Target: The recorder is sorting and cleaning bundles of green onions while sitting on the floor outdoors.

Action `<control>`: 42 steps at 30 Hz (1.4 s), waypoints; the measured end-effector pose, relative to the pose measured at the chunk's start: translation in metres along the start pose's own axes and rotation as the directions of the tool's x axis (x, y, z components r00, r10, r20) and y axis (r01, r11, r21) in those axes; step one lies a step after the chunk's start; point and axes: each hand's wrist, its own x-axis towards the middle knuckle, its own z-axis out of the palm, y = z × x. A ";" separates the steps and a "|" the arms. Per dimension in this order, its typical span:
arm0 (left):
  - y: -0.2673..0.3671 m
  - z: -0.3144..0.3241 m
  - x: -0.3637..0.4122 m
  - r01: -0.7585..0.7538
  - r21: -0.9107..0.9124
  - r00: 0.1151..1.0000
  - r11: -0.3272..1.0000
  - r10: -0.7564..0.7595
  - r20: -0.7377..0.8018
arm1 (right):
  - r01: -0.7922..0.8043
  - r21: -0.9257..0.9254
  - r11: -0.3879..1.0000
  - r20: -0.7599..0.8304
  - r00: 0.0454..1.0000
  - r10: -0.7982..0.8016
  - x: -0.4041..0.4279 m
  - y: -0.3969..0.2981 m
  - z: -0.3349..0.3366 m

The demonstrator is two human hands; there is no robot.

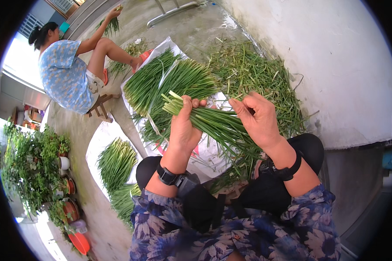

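Observation:
My left hand [184,125] grips a bunch of garlic chives [212,119], its pale cut ends sticking out past the thumb. The green leaves trail right and down, passing below my right hand [259,117]. Thumb and forefinger of that hand are pinched together, with a thin yellowish chive leaf [237,97] at their tips. Beyond my hands, large tied bundles of chives [189,76] lie on a white plastic sheet [212,153]. More loose leaves hang down between my knees, partly hidden by my forearm.
A heap of discarded chive leaves [251,75] lies against the white wall [346,65]. Another person [65,71] sits on a low wooden stool [101,106], holding chives [111,26]. More chive bundles [117,163] rest on a second sheet [96,138] at left, near potted plants [32,163].

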 end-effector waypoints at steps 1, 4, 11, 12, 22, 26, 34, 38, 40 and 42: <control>0.000 -0.002 0.001 -0.006 0.012 1.000 1.000 0.006 0.002 | 0.000 -0.003 1.000 -0.001 1.000 0.000 -0.002 -0.002 0.001; -0.004 -0.005 0.001 -0.010 0.019 1.000 1.000 0.010 -0.005 | 0.184 -0.011 0.983 0.136 0.974 -0.181 -0.016 -0.007 0.011; 0.002 -0.003 0.001 -0.122 0.135 0.986 0.983 0.136 -0.100 | -0.025 0.126 0.992 0.124 0.992 0.009 -0.009 -0.004 0.008; 0.002 -0.003 0.001 -0.164 0.205 0.973 0.965 0.193 -0.127 | -0.008 0.164 0.987 0.058 0.998 -0.002 -0.008 -0.002 0.006; -0.008 0.008 -0.008 0.046 0.361 0.994 0.931 -0.079 0.077 | -0.035 0.360 0.932 0.037 0.999 0.024 -0.002 0.011 0.013; 0.021 -0.023 0.012 0.072 0.028 0.997 0.997 -0.072 0.021 | -0.074 0.486 0.871 -0.137 0.978 0.159 0.012 0.020 -0.024; 0.058 -0.045 0.018 -0.095 -0.137 0.977 0.986 0.066 -0.204 | -0.081 0.495 0.865 -0.219 0.952 0.215 0.010 0.015 -0.043; 0.052 -0.044 0.021 -0.145 -0.110 0.953 0.983 0.109 -0.283 | -0.175 0.387 0.905 0.191 0.976 0.107 -0.005 0.008 -0.026; 0.050 -0.041 0.020 -0.164 -0.057 0.943 0.985 0.139 -0.302 | -0.205 0.282 0.937 0.379 0.921 0.088 -0.013 0.006 -0.008; 0.048 -0.041 0.017 -0.163 -0.046 0.943 0.986 0.142 -0.300 | -0.215 0.214 0.953 0.479 0.873 0.089 -0.017 0.004 0.012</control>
